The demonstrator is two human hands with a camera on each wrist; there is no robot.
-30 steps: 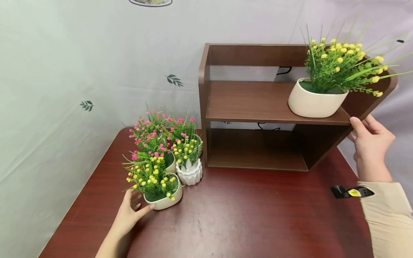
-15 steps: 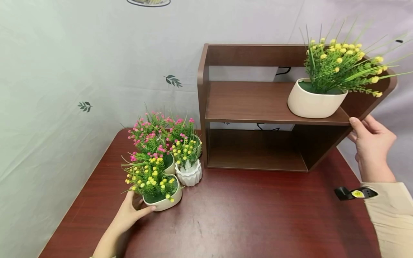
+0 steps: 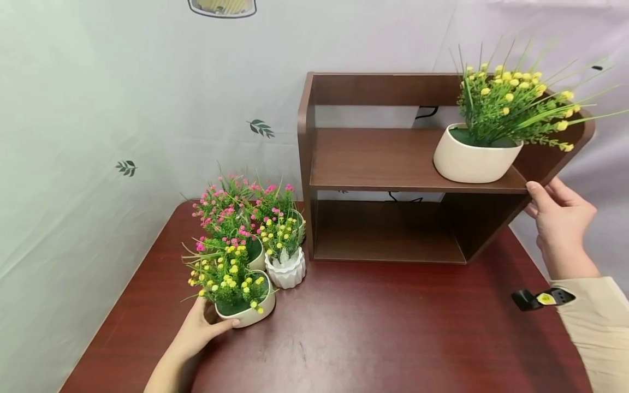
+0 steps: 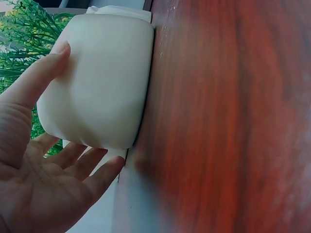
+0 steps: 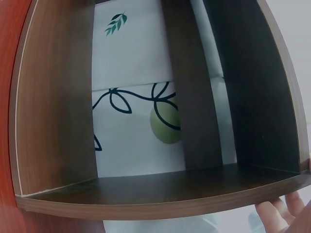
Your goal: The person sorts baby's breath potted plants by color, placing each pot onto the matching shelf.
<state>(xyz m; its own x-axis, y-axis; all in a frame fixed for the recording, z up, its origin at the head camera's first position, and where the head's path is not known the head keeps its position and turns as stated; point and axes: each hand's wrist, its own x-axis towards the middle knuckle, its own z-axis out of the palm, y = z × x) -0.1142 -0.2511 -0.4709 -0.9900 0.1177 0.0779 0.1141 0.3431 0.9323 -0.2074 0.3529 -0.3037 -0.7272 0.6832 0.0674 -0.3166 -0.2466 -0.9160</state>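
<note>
My left hand (image 3: 196,330) holds the cream oval pot (image 3: 255,314) of a yellow-flowered artificial plant on the table. In the left wrist view, the thumb lies on the front wall of the pot (image 4: 99,80), and the fingers reach around its end. At the far right, my right hand (image 3: 565,221) grips the side panel of a dark brown two-tier shelf (image 3: 373,158), thumb at the front edge by the middle board. Only some fingertips of the right hand (image 5: 279,213) show in the right wrist view, at the panel's edge.
A larger yellow-flowered plant in a cream pot (image 3: 476,161) stands on the shelf's upper tier. Behind the left-hand pot are a small yellow plant in a white fluted pot (image 3: 287,270) and pink-flowered plants (image 3: 226,210). The reddish-brown table (image 3: 373,327) meets a patterned curtain (image 3: 147,82).
The head view has tilted slightly, so the scene sits a little lower and further left. Both hands keep their holds, and the pots and shelf stay in place.
</note>
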